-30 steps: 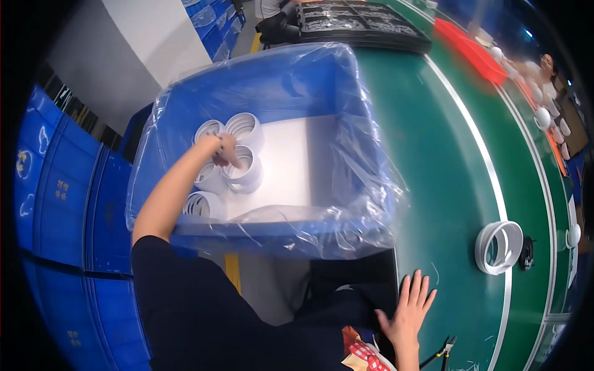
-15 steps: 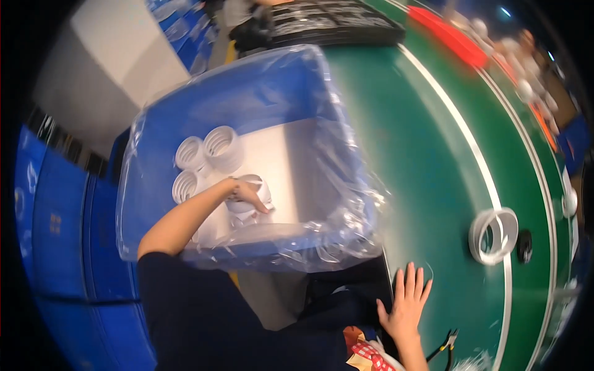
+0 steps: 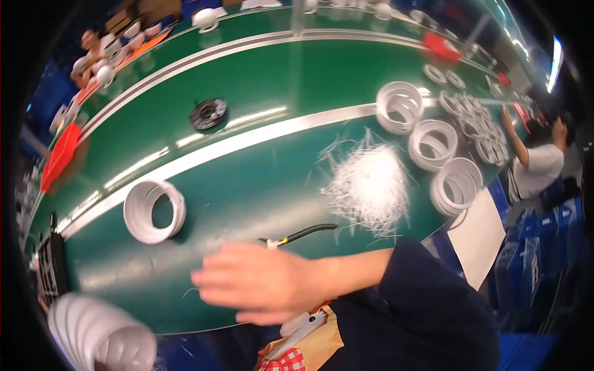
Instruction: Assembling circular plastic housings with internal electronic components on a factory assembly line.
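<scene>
My right hand reaches leftward over the near edge of the green table, palm down, fingers stretched out and slightly blurred. It holds nothing that I can see. Just beyond it lie cutting pliers with black and yellow handles. At the lower left, close to the camera, a tilted stack of white plastic rings rises past the table edge; what supports it is hidden. My left hand is out of the picture. A shorter stack of white rings sits on the table ahead of my right fingertips.
A heap of thin white plastic strips covers part of the table, with white ring stacks to its right. Farther off are a black round object and a red tray. At far right, another person has raised arms.
The view has swung right, from the blue lined bin to the table. My left hand, earlier in the bin on a white part, has left view. My right hand now points left.
</scene>
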`<state>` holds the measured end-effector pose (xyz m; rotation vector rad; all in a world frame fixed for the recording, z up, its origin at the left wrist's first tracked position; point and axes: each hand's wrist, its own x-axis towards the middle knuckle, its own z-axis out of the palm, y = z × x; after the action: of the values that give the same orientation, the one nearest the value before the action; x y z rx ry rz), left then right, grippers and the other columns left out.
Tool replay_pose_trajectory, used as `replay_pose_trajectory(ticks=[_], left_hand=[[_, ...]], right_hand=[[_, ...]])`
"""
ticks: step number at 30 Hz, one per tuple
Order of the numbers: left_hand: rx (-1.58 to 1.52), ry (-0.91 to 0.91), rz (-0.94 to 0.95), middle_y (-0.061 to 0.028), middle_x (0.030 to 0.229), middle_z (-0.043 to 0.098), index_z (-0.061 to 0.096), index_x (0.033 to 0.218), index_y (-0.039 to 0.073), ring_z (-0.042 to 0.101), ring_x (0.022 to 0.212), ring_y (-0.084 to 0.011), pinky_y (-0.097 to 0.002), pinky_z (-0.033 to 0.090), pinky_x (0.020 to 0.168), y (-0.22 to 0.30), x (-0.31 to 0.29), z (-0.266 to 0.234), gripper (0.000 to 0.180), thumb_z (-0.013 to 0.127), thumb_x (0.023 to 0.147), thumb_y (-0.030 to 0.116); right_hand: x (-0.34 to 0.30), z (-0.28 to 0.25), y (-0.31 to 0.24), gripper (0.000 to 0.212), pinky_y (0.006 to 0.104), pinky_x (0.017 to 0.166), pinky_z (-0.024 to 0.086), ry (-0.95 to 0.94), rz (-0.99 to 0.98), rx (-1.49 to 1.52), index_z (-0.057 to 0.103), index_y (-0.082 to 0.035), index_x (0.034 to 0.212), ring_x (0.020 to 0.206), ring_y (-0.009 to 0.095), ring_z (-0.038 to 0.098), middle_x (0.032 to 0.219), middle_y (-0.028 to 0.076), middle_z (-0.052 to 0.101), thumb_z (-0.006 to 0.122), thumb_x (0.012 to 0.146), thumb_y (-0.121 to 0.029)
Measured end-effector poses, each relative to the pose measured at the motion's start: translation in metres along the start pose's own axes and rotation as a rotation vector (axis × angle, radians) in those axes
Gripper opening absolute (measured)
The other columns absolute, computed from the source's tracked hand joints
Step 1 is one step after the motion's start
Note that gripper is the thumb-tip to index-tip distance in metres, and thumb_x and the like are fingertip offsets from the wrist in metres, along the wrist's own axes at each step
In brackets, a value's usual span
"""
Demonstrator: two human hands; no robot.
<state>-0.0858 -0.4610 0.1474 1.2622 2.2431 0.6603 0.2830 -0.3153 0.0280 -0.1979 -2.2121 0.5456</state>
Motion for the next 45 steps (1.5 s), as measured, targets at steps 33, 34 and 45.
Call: replay_pose_trajectory(ticks=[33,34,45], left_hand=[[-0.265,-0.370,0.748,-0.0224,0.101,0.056,0.053,0.104,-0.004,0.054,0.097,-0.0312,-0.0335,0.042,0.084,0.348,0.155,0.528,0.050,0.060,0.069,0.031],[-0.239,-0.362,0.794,-0.0189,0.093,0.060,0.058,0.096,0.000,0.058,0.088,-0.0290,-0.0333,0.044,0.080,0.345,0.167,0.519,0.040,0.059,0.069,0.029],[0.210,0.132,0.503,-0.0179,0.092,0.058,0.051,0.099,0.003,0.056,0.088,-0.0330,-0.0406,0.045,0.080,0.252,0.351,0.420,0.049,0.068,0.061,0.029]], right_hand=[[-0.081,-0.018,0.016,0.092,0.0556,0.097,0.015,-0.550,0.914,-0.385,0.029,0.001,0.126,0.122,0.040,0.021,0.133,0.023,0.021,0.068,0.059,-0.049],[-0.080,-0.021,0.016,0.094,0.0560,0.097,0.015,-0.568,0.928,-0.388,0.029,0.001,0.126,0.122,0.041,0.021,0.133,0.023,0.021,0.068,0.058,-0.050],[-0.053,-0.035,0.015,0.090,0.0597,0.094,0.016,-0.493,0.796,-0.370,0.030,0.000,0.126,0.121,0.043,0.020,0.134,0.024,0.018,0.069,0.059,-0.046]])
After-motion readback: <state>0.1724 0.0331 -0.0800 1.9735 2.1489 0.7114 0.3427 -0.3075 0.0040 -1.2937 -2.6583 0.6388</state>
